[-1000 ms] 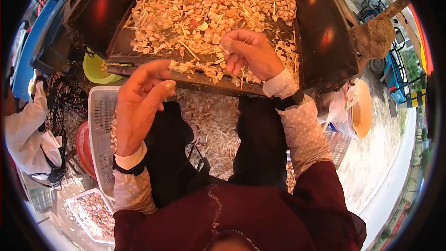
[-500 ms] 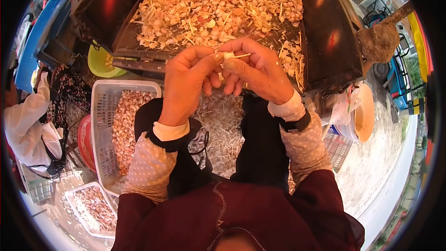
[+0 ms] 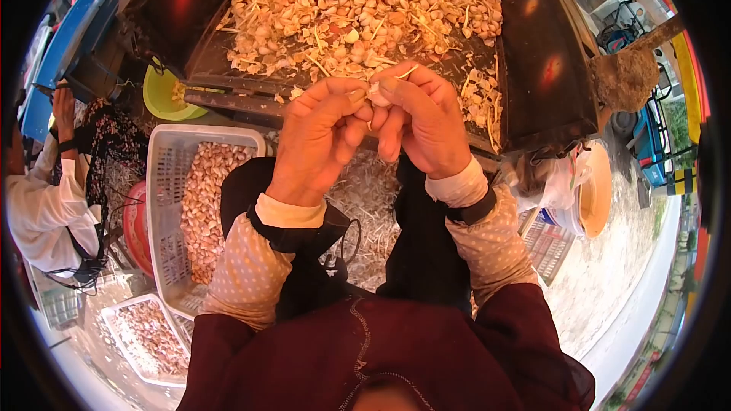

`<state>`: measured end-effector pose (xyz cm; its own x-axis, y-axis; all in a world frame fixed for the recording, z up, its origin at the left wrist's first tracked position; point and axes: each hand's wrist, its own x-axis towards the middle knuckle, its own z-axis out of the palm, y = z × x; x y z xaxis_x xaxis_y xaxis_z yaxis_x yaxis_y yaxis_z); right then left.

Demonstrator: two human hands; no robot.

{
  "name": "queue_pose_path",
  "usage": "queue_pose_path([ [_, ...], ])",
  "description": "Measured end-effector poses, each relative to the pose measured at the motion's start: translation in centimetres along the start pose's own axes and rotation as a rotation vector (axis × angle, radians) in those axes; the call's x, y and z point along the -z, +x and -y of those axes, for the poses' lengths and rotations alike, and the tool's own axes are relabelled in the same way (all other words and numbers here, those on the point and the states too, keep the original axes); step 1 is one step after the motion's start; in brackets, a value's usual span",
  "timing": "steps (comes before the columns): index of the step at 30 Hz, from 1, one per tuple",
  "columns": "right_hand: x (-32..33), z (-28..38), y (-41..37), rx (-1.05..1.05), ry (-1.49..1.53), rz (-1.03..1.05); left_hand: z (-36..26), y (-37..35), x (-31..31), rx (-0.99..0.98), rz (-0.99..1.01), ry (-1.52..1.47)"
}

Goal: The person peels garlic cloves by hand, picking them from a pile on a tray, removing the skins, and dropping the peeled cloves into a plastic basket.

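Note:
My left hand (image 3: 316, 141) and my right hand (image 3: 430, 122) meet fingertip to fingertip over my lap, at the near edge of the work table (image 3: 259, 95). Between their thumbs and forefingers is a small pale garlic clove (image 3: 375, 94), partly hidden by the fingers. A thin dry garlic stem (image 3: 408, 73) sticks up past my right forefinger. Both hands are closed in a pinch. Just beyond them a big heap of garlic cloves (image 3: 365, 11), mixed with loose skins and stems, covers the table.
Left of my legs stands a white plastic crate (image 3: 165, 221) with garlic cloves (image 3: 202, 213). Beyond it are a green bowl (image 3: 161, 99), a red basin (image 3: 137, 224) and a seated person (image 3: 57, 205). A smaller white tray (image 3: 126, 350) holds cloves. Buckets (image 3: 594, 190) stand at right.
The stem, earlier pointing right from the clove, now rises above my right forefinger. My hands have shifted slightly, and the person at left has raised a hand.

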<state>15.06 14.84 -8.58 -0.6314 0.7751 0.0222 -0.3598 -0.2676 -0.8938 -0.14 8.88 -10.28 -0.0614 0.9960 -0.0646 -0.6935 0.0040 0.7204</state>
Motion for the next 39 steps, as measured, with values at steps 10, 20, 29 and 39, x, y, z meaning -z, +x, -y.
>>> queue_pose_path([
  [10, -2.5, 1.3, 1.6, 0.233, 0.231, -0.033, 2.4, 1.6, 3.6, 0.017, -0.241, 0.075],
  [20, -6.1, -3.6, 3.3, 0.718, -1.01, 0.379, 5.6, 1.6, 5.3, 0.042, -0.302, -0.082],
  [29, 9.6, -3.4, 9.7, 0.227, -1.424, -0.101, 3.5, 3.3, 5.2, 0.073, -0.252, 0.077],
  [39, 11.1, -3.0, 9.1, -0.059, -0.669, -0.141, 3.2, 3.4, 4.5, 0.076, -0.242, 0.114],
])
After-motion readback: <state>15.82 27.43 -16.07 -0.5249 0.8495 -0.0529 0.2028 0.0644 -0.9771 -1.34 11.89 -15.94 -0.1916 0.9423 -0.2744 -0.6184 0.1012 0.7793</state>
